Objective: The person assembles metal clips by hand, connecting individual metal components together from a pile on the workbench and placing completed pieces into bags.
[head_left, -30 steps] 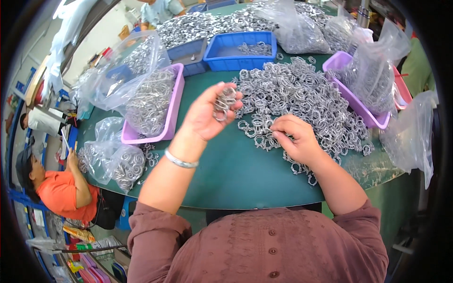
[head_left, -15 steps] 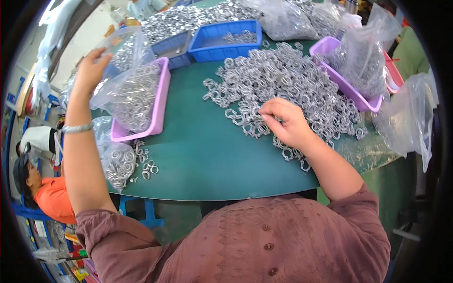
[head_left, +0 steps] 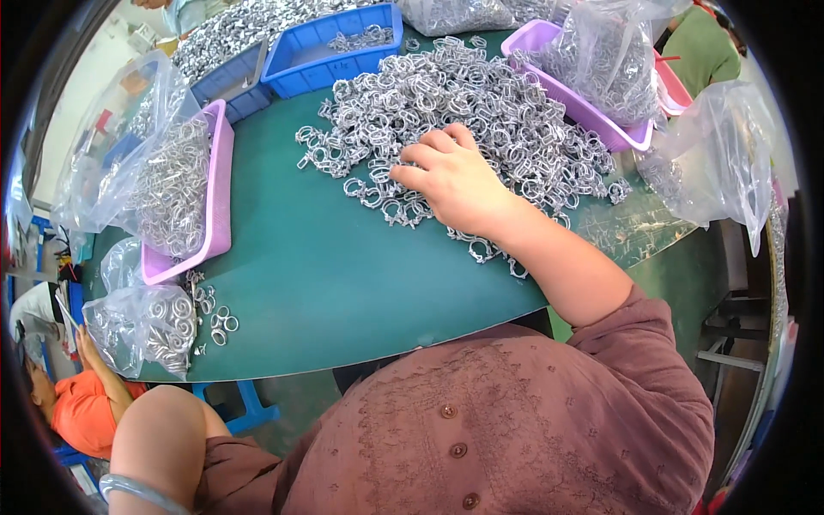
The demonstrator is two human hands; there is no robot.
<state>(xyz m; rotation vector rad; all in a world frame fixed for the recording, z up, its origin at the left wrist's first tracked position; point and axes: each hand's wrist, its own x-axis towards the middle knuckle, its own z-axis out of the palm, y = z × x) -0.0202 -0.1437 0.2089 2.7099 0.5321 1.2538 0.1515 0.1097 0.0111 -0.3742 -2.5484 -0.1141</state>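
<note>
Left arm dropped low; right hand (head_left: pixel 455 180) rests on clip pile (head_left: pixel 481 103).

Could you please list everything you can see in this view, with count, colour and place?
metal rings: one big loose heap, silver, table centre-back
loose rings: a few, silver, near the left table edge
table: one, green, rounded front edge
purple trays: two, one left, one back right, both holding bagged rings
blue bins: two, back left
clear bags: several, clear plastic, most filled with rings, left, back and right edges
another person: one, orange top, lower left
bracelet: one, silvery, on the left wrist at the bottom edge
left hand: out of view
right hand: resting on the ring heap, fingers among the rings
</note>
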